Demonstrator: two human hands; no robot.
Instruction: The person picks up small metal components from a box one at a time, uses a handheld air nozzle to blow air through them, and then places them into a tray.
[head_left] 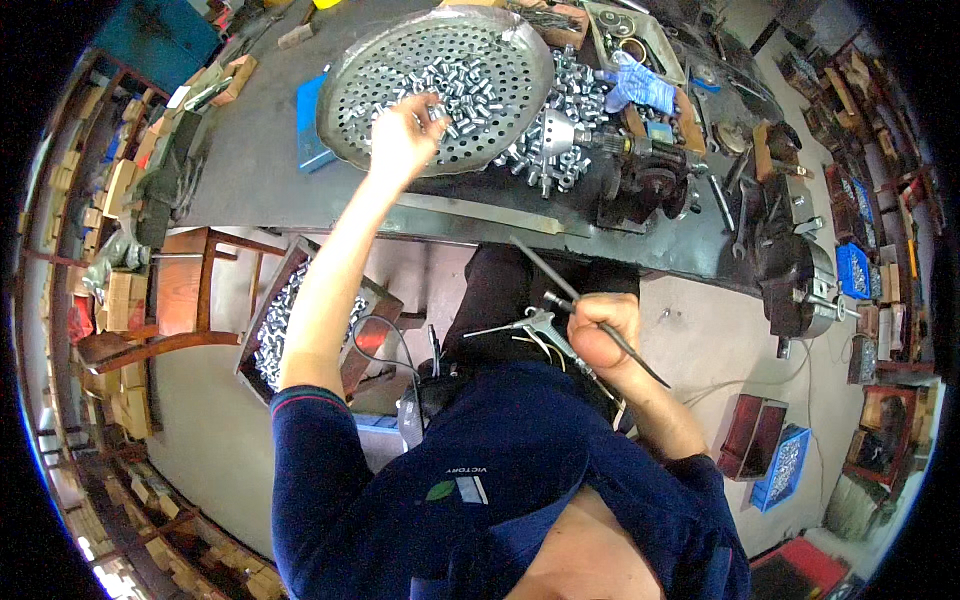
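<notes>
A large round perforated metal pan (365,75) rests on the workbench, with a heap of small shiny cylindrical metal fittings (470,85) in it. My left hand (405,132) reaches over the pan, its thumb and fingers pinched at a small fitting on the heap's near side. Close to my body, my right hand (606,328) is wrapped round a long thin dark file-like rod (545,266), which slants from upper left to lower right. Just beneath that hand is a silver air blow gun (538,326) with a narrow nozzle; whether the hand also grips it, I cannot tell.
More fittings (575,85) lie right of the pan, beside a dark fixture (650,180). A blue patterned glove (642,85) lies behind it. A vise (795,270) sits at the bench's right end. A wooden crate of fittings (272,335) and a chair (185,290) stand at left.
</notes>
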